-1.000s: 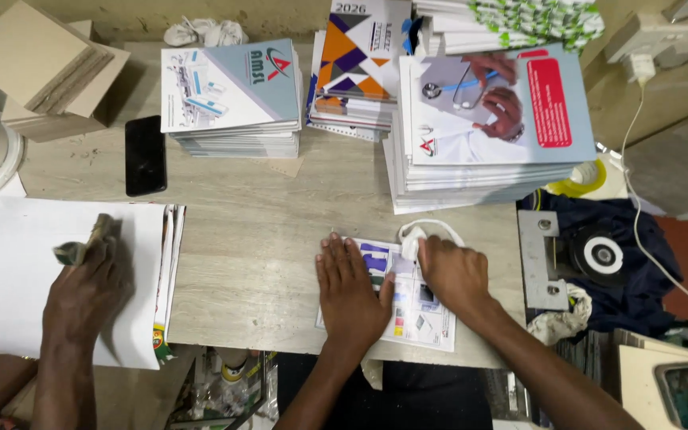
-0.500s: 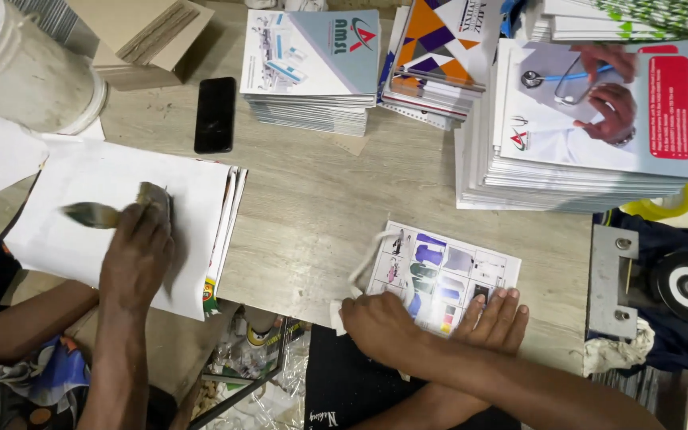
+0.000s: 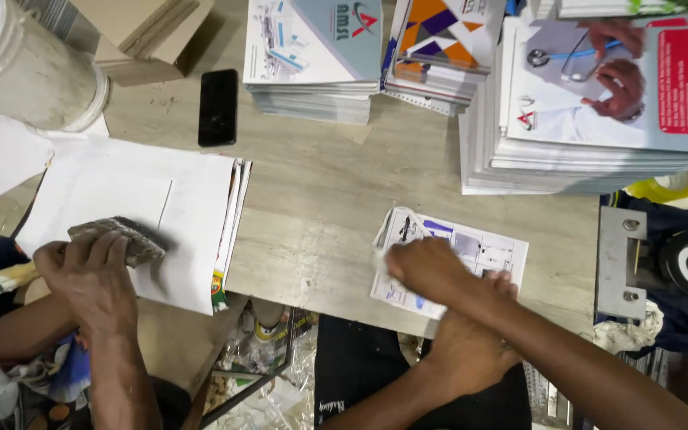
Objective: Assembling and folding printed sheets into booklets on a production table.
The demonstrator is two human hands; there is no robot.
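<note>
Head view: the printed leaflet point(image 3: 471, 247) is seen lying flat at the near edge of the wooden table point(image 3: 320, 183), right of centre. A second ago both hands were spread side by side on it. Now the right hand point(image 3: 431, 269) has been drawn across to its left edge, so that the forearms are crossed. The left hand point(image 3: 471, 350) is kept behind, its fingers laid out flat on the sheet's near right part. The right hand is pressed down knuckles-up, and whether anything is pinched beneath it cannot be told. The sheet appears to be held down on one side while being rubbed along the other.

To the left, a brush point(image 3: 125, 239) is gripped by a co-worker's hand point(image 3: 93, 275) on a stack of white sheets point(image 3: 145, 199). A black phone point(image 3: 217, 107), a white tub point(image 3: 25, 72) and piles of booklets point(image 3: 583, 135) are ranged along the far side, well apart from the leaflet. A metal fixture point(image 3: 623, 263) stands just right of it, crowding that side.
</note>
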